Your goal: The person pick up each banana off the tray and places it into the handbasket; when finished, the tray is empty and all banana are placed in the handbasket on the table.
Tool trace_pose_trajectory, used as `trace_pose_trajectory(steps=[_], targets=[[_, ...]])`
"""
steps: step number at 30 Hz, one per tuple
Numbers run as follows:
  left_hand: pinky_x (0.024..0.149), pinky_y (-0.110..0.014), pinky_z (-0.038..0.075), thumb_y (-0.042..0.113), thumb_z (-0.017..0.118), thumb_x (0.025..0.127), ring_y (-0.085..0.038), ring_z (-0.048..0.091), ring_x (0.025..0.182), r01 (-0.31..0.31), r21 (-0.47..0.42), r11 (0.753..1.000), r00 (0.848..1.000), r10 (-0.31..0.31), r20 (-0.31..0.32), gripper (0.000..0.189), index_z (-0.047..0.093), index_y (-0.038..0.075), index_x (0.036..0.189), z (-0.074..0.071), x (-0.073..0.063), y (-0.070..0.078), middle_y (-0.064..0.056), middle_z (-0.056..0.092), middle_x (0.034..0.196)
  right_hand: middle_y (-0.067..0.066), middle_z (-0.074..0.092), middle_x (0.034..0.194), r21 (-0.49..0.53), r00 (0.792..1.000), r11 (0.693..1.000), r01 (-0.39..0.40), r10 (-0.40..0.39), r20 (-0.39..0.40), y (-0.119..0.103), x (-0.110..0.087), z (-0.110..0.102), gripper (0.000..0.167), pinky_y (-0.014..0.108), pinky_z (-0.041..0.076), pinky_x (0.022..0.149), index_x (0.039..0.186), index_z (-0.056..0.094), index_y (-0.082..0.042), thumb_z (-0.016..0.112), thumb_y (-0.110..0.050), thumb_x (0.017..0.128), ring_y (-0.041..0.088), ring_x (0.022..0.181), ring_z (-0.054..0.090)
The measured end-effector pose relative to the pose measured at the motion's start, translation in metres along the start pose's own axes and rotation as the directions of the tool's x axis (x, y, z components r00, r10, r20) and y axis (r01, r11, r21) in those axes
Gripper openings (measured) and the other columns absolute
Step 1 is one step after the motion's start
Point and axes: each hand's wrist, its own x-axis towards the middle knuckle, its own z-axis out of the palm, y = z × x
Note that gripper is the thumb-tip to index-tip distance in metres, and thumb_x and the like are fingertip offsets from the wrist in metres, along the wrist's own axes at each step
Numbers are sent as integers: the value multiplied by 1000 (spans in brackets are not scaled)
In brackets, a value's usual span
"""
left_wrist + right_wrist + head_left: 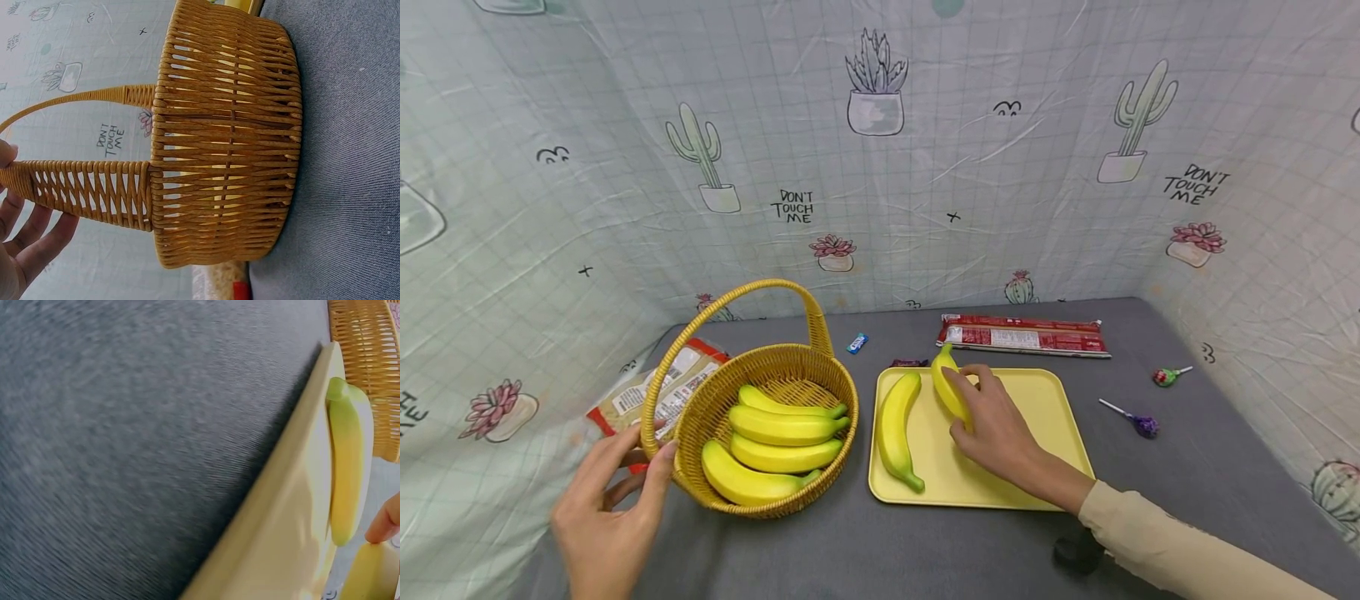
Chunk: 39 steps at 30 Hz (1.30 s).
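My left hand (613, 508) holds the handle of a wicker basket (778, 507) near where it joins the rim, with the thumb on one side and fingers on the other. Several yellow bananas (786, 425) lie inside the basket. Over a pale yellow tray (1045, 408), my right hand (1000, 429) grips a banana (946, 382) between thumb and fingers; its green tip points away from me. Another banana (895, 429) rests along the tray's left side. In the right wrist view only a fingertip (386, 522) and part of the held banana (372, 575) show.
Behind the basket lies a clear and red food packet (681, 379). A small blue candy (857, 342), a dark wrapper (910, 363) and long red packets (1022, 335) are at the back. Two lollipops (1145, 426) lie to the right, and a black object (1077, 554) is under the right sleeve.
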Motion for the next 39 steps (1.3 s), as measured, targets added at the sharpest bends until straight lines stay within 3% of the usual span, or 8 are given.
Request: trace_pose_trajectory(steps=[16,21,27,30,39], targets=[[71,-8,55,-9,84,87,-4,67,92,-8,5,1000,1000,8,-8,44,78,7,127,0,-1,-2,-7,72,112,20,53,135,-11,997,997,72,-72,-26,-9,13,-13,69,43,54,78,149,59,-5,76,0,83,30,99,58],[70,-8,55,-11,84,86,-3,67,91,3,13,1000,1000,-3,-17,44,78,5,126,1,-2,-3,2,72,111,20,52,137,-20,995,995,96,-96,-26,-11,18,-17,70,44,54,78,151,58,-7,75,0,83,30,100,58],[70,-7,55,-13,84,85,-2,67,92,3,16,1000,1000,-3,-20,44,78,4,126,2,-2,-4,-5,72,112,19,53,137,-21,993,993,117,-117,-26,-16,22,-21,69,43,52,76,151,58,-7,75,-1,84,28,100,57],[70,-7,54,-12,83,85,-2,66,92,5,14,1000,1000,-4,-23,45,78,5,126,2,-2,-4,-2,72,112,19,54,136,-18,992,993,119,-120,-35,-19,25,-24,70,42,53,75,151,58,-8,75,-1,84,28,100,57],[70,-8,55,-11,84,86,-3,67,92,2,13,1000,1000,-1,-20,45,78,7,127,2,-3,-3,1,72,113,19,53,136,-42,988,988,148,-149,-29,-26,35,-32,70,46,55,82,151,57,-7,76,-3,84,29,103,58]])
